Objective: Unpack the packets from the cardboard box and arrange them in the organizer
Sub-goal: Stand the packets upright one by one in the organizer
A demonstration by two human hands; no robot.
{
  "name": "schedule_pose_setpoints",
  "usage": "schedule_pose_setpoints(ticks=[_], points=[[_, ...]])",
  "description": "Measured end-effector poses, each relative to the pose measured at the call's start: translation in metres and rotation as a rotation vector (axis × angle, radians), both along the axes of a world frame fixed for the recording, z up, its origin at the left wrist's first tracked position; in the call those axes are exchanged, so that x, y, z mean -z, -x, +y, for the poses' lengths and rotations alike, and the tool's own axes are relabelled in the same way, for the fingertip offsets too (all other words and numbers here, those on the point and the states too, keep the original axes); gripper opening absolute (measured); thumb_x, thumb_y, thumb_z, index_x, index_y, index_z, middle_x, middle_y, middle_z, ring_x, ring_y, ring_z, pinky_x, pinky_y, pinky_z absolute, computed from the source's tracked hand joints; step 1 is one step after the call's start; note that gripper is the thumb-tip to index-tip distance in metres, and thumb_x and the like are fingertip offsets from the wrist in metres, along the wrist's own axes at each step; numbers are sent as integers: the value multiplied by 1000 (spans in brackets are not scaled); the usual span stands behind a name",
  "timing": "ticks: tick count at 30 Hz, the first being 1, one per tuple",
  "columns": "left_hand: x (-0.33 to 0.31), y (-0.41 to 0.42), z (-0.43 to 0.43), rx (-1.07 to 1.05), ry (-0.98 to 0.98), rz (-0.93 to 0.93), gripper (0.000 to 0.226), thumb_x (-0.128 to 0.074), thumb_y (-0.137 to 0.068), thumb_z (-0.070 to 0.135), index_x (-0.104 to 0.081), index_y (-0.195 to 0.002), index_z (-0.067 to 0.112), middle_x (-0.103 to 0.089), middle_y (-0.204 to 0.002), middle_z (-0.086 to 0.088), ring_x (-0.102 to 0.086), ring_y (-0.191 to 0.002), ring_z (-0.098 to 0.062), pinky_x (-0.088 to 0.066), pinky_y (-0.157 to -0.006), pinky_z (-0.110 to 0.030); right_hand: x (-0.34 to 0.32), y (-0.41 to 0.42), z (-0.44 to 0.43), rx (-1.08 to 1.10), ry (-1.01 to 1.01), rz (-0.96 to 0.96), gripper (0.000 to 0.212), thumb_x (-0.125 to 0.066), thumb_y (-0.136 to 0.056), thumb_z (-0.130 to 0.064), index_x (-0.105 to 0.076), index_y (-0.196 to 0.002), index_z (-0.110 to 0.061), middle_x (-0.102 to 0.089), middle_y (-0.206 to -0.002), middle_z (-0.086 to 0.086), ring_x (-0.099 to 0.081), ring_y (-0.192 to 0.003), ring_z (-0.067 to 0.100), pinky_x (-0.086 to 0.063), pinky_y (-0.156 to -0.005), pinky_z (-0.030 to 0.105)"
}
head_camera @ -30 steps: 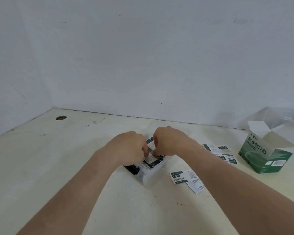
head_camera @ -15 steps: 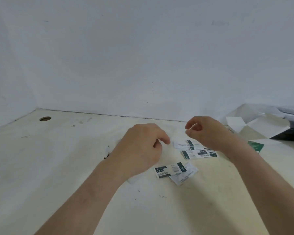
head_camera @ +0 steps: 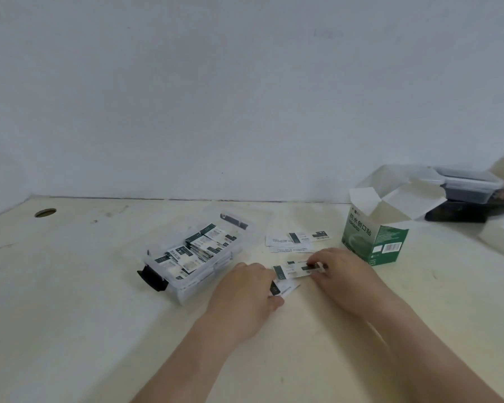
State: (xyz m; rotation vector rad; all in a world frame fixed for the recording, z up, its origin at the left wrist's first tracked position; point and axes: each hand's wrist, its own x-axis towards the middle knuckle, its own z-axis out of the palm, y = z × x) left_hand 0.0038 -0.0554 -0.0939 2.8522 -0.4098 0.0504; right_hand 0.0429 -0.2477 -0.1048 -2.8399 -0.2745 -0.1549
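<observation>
Between my two hands lie the gathered packets, flat on the table just right of the organizer. My left hand pinches their left end, thumb on the near side and fingers curled over the top. My right hand has its fingertips curled onto the right end. Its thumb is hidden, so I judge that a pinch rather than see it outright.

Progress looks well along to me. The organizer already carries a dense row of filed packets, standing on edge and leaning, along most of its length. A little room shows at its far end. What is left is this bunch in my grip, plus the spare packets lying flat a little farther back, between the organizer and the cardboard box. That box stands upright with its flaps open. I cannot see down into it, so I cannot tell whether more wait inside.

Room to move is good. The carry to the organizer is short and leftward, with only its clear rim and the black latch at the near end to clear. The cardboard box stands near my right wrist, and a careless swing could tip it. A lidded tub sits well apart at the far right.
</observation>
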Motion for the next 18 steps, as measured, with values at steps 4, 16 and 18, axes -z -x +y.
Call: schedule_pose_setpoints(ticks=[4,16,18], points=[[1,0,10,-102,223,70,48,-65,-87,25,-49,-132,32,-60,-119,12,-56,-106,-12,-46,-88,-25,-6,2,-6,-4,-49,66,17,-66,-86,-34,-61,-102,-32,-53,-97,-9,-54,-103,16,-47,-86,32],[7,-1,6,66,213,-393,22,-54,-86,19,-73,-93,27,-66,-91,12,-52,-95,-14,-47,-81,-36,-18,-1,4,75,-112,327,30,-72,-81,-34,-59,-105,-23,-49,-87,-13,-56,-91,15,-49,-80,27],[14,-5,4,74,291,-493,14,-64,-76,20,-73,-81,29,-62,-85,16,-49,-90,-10,-46,-78,-36,-20,2,3,62,-109,373,23,-76,-76,-33,-59,-89,-23,-56,-90,-6,-58,-90,18,-50,-76,29]])
